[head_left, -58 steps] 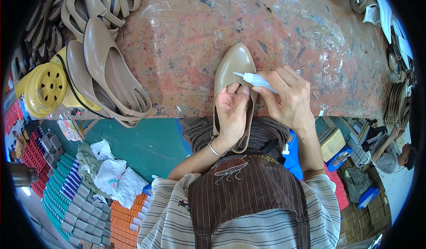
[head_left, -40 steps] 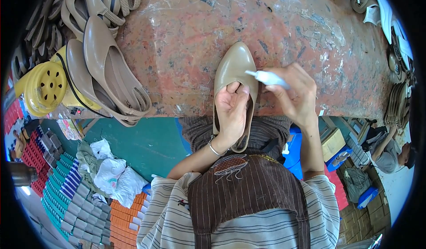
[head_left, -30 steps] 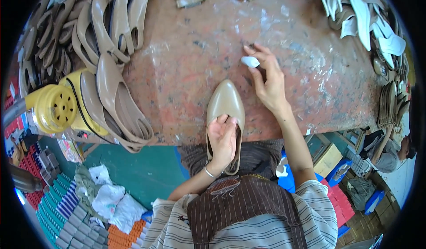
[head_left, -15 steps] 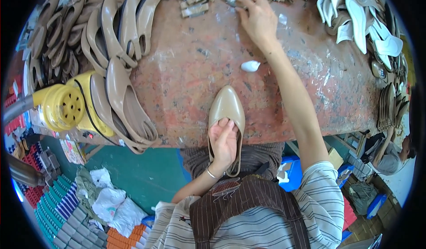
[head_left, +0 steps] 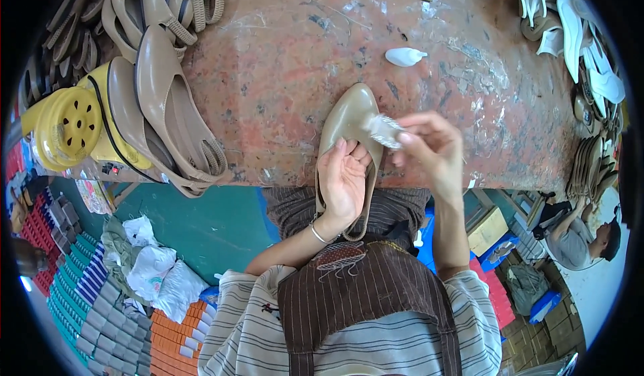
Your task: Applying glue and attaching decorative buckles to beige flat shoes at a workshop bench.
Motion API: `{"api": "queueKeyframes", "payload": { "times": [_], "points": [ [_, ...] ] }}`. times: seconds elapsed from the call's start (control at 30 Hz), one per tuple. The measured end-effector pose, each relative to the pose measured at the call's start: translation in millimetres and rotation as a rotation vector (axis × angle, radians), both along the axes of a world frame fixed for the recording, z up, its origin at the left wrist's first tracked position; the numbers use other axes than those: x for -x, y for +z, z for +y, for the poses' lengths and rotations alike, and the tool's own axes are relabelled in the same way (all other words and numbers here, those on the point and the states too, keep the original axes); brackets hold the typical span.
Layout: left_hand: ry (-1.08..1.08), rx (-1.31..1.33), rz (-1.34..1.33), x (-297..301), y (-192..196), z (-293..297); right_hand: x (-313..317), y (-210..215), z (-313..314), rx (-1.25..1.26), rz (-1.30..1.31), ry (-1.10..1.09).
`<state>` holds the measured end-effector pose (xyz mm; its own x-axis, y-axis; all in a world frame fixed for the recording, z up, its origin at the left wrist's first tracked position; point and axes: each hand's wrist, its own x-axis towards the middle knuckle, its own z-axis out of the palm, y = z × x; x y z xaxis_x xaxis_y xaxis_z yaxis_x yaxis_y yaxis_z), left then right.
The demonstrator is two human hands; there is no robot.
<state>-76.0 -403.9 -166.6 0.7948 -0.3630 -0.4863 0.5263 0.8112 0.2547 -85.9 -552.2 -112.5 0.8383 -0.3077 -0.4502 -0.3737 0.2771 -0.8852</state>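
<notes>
Holding a tan pointed shoe (head_left: 349, 118) at frame centre with the left hand (head_left: 343, 180), right hand (head_left: 433, 149) now back from the upper counter (head_left: 282, 61), pinching a small sparkly ornament (head_left: 384, 129) against it, white glue bottle (head_left: 404, 56) left above.

The right hand (head_left: 429, 151) came back from the far pile, bringing a small trim piece (head_left: 384, 129) to the shoe (head_left: 349, 124).
</notes>
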Motion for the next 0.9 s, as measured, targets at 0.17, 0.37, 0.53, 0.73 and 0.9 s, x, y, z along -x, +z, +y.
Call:
{"api": "queueKeyframes", "payload": {
  "times": [0.17,0.37,0.53,0.73,0.9],
  "points": [
    [-0.063,-0.101,-0.039,-1,2,-3,-20,-13,15,0.093,-0.013,0.096],
    [-0.070,-0.125,-0.020,0,5,-4,-20,-16,16,0.226,0.006,0.115],
    [-0.079,-0.128,-0.026,0,5,-3,-22,-17,17,0.336,-0.012,0.134],
    [-0.087,-0.161,0.034,-8,14,-6,-25,-17,20,0.397,-0.008,0.130],
    [-0.060,-0.350,0.175,-20,28,-14,-21,-19,21,0.572,0.017,0.174]
  ]
}}
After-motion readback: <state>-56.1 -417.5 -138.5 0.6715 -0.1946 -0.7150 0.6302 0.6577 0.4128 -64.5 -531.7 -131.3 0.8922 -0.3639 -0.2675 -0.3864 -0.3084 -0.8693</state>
